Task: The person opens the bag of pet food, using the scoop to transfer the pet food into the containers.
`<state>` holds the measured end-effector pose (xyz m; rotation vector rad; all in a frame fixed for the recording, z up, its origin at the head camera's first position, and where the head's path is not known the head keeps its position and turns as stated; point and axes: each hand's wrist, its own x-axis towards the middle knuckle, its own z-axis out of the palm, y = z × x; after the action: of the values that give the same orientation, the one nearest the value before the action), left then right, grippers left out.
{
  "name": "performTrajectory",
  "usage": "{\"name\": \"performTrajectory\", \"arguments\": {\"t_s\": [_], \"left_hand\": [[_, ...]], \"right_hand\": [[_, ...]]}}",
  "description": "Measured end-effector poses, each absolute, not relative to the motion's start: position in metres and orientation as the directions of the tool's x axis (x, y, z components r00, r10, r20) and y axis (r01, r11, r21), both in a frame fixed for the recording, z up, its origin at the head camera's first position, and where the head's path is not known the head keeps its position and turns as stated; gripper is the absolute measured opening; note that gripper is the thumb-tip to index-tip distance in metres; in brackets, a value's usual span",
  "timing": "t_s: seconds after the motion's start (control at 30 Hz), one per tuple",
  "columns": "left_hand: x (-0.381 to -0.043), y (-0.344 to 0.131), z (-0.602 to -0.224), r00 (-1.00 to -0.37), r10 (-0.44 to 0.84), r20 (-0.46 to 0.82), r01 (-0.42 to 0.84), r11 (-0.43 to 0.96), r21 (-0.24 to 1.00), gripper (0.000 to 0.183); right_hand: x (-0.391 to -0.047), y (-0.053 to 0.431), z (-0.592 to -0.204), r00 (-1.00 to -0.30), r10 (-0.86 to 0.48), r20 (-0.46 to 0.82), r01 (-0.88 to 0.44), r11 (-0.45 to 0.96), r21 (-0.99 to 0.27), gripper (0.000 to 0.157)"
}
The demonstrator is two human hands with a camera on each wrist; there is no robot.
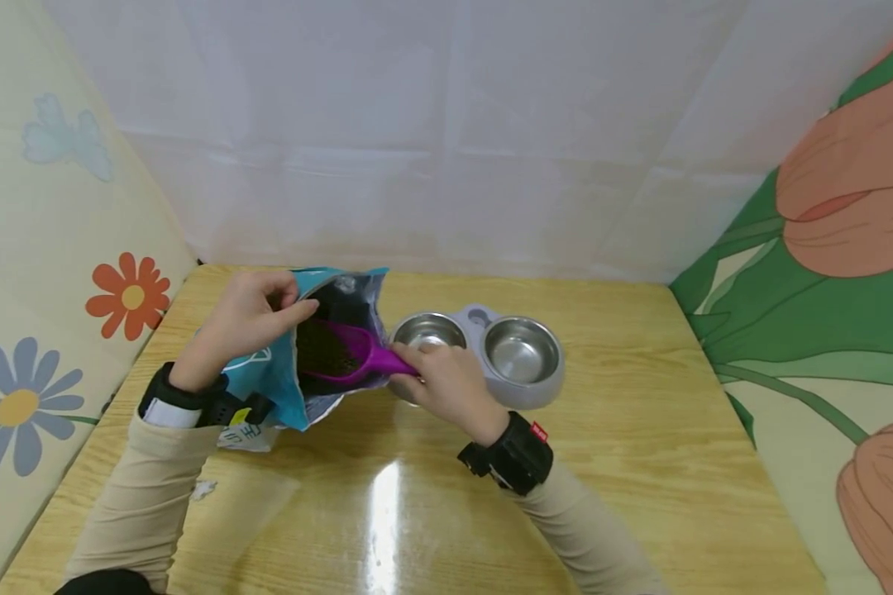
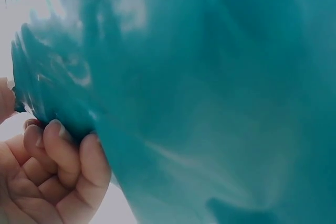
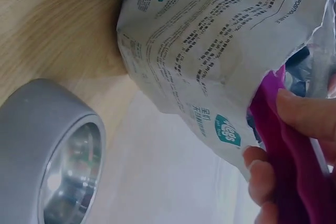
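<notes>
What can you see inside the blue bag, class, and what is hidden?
Inside the blue bag, the bowl of the purple scoop shows, with dark brownish granules in it. The bag's wall and the scoop hide anything deeper, so how full the bag is cannot be told.

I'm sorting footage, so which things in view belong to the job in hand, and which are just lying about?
In the job:
blue bag, held at its mouth by the left hand
purple scoop, gripped by the right hand, dipped inside
double bowl, probably

Just about:
small white scrap, unidentifiable, on the table
flowered panels and white sheet, apparently backdrop
</notes>
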<state>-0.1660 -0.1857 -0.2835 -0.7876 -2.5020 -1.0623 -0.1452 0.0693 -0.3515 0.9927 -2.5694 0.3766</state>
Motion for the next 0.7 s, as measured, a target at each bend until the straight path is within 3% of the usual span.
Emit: {"name": "performTrajectory", "arguments": {"t_s": [0.37,0.7], "left_hand": [[-0.166,-0.186,-0.283,-0.792,0.364,0.489,0.605,0.576,0.551,0.036],[-0.165,-0.186,-0.282,-0.794,0.368,0.485,0.604,0.577,0.550,0.035]], "right_hand": [[-0.140,0.080,-0.332,-0.641,-0.611,0.464,-0.705,0.708,-0.043,0.031],[-0.134,0.105,-0.314,-0.608,-0.639,0.471,-0.730,0.684,-0.014,0.037]]}}
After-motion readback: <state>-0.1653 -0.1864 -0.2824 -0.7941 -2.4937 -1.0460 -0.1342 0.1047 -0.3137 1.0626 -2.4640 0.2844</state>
